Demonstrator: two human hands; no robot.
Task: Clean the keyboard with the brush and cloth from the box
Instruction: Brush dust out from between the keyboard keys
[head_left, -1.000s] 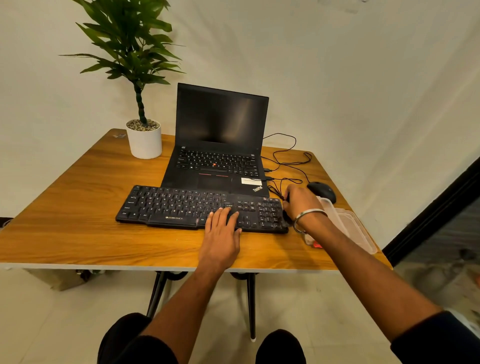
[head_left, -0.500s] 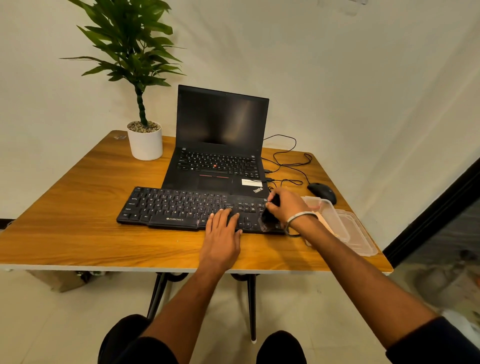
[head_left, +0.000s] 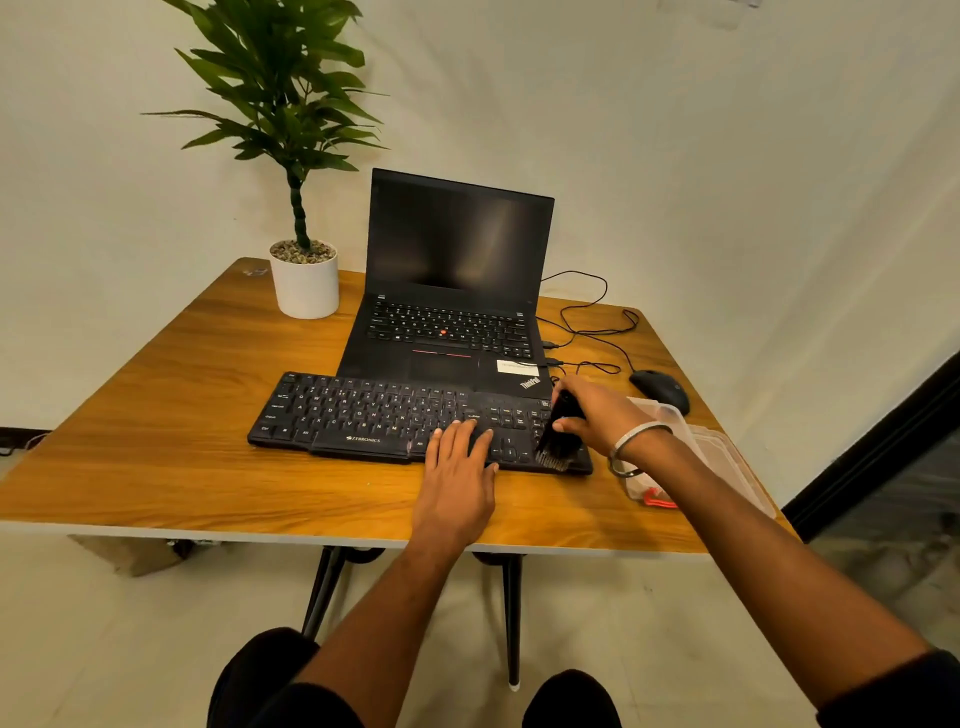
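A black keyboard (head_left: 374, 413) lies across the wooden table (head_left: 156, 457) in front of a laptop. My left hand (head_left: 457, 467) rests flat on the keyboard's front right part, fingers straight. My right hand (head_left: 597, 415) grips a black brush (head_left: 558, 434), whose bristles touch the keys at the keyboard's right end. A clear plastic box (head_left: 675, 421) stands just right of the keyboard, partly hidden by my right forearm; something red (head_left: 657, 500) shows at its near end. No cloth is visible.
An open black laptop (head_left: 457, 291) stands behind the keyboard. A white potted plant (head_left: 305, 280) is at the back left. A black mouse (head_left: 660, 389) and its loose cables (head_left: 587, 317) lie at the back right. The box's clear lid (head_left: 737, 467) lies near the right edge.
My right hand came from the box to the keyboard's right end, bringing the brush, and the bristles now touch the keys. My left hand stayed put on the keyboard.
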